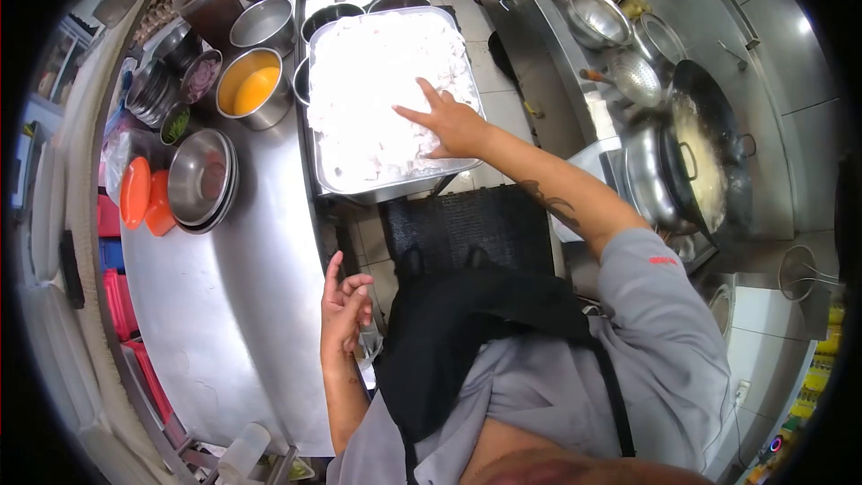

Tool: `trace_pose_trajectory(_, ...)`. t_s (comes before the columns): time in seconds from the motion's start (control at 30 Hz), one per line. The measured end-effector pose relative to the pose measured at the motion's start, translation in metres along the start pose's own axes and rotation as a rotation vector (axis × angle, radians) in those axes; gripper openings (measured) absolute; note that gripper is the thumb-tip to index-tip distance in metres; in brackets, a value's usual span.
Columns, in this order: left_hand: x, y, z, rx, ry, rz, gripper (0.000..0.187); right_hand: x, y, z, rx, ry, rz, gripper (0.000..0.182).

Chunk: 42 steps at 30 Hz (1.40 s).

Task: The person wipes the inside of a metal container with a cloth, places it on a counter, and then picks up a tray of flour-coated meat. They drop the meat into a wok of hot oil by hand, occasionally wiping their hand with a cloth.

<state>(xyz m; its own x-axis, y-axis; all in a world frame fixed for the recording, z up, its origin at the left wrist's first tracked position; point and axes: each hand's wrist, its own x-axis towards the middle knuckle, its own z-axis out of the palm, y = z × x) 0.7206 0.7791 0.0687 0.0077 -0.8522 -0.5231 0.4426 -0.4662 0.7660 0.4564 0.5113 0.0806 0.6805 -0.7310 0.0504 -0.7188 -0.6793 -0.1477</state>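
Observation:
A large metal tray [346, 181] is heaped with white, floury-looking pieces [373, 94], so bright that their details wash out. My right hand [452, 126] reaches over the heap with its fingers spread; it grips nothing I can see, and whether the fingertips touch the pieces is hard to tell. My left hand [346, 310] hangs beside the edge of the steel counter [242, 305]. Its index finger points outward and the other fingers curl loosely, with nothing visible in them.
On the counter stand a pot with yellow liquid [254, 90], stacked steel bowls [202, 181] and orange containers [135, 193]. At the right, a wok with pale, foamy contents [700, 162] sits near strainers [636, 76]. A black mat [467, 233] covers the floor.

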Motion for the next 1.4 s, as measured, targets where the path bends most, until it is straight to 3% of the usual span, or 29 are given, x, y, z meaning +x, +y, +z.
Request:
trace_pose_trajectory(0.13, 0.001, -0.005, -0.001, 0.039, -0.018, -0.01, 0.074, 0.002, 0.009, 0.005, -0.094, -0.028, -0.137, 0.082)
trace_pose_trajectory(0.33, -0.001, -0.007, 0.002, 0.068, -0.008, -0.014, 0.072, 0.01, 0.017, 0.005, -0.004, -0.096, -0.137, 0.066)
trace_pose_trajectory(0.53, -0.005, -0.007, 0.004, 0.048, 0.035, -0.005, 0.072, 0.012, 0.043, 0.017, 0.148, 0.026, -0.162, 0.053)
trace_pose_trajectory(0.63, -0.004, -0.01, 0.003, 0.042, 0.037, 0.0, 0.072, 0.01, 0.039, 0.014, 0.177, 0.038, -0.092, 0.055)
trace_pose_trajectory(0.73, -0.003, -0.013, 0.001, 0.068, 0.017, -0.006, 0.071, 0.01, 0.034, 0.009, 0.198, -0.079, -0.002, 0.07)
trace_pose_trajectory(0.83, -0.004, -0.016, 0.0, 0.055, 0.024, -0.008, 0.07, 0.001, 0.033, 0.013, 0.129, 0.035, -0.065, 0.077)
trace_pose_trajectory(1.03, 0.0, -0.022, 0.002, 0.034, 0.036, -0.013, 0.069, -0.009, -0.002, 0.02, -0.084, -0.014, -0.077, 0.085)
trace_pose_trajectory(1.4, -0.003, -0.03, 0.008, 0.017, 0.053, -0.028, 0.07, -0.012, 0.006, 0.028, 0.045, 0.127, -0.12, 0.077)
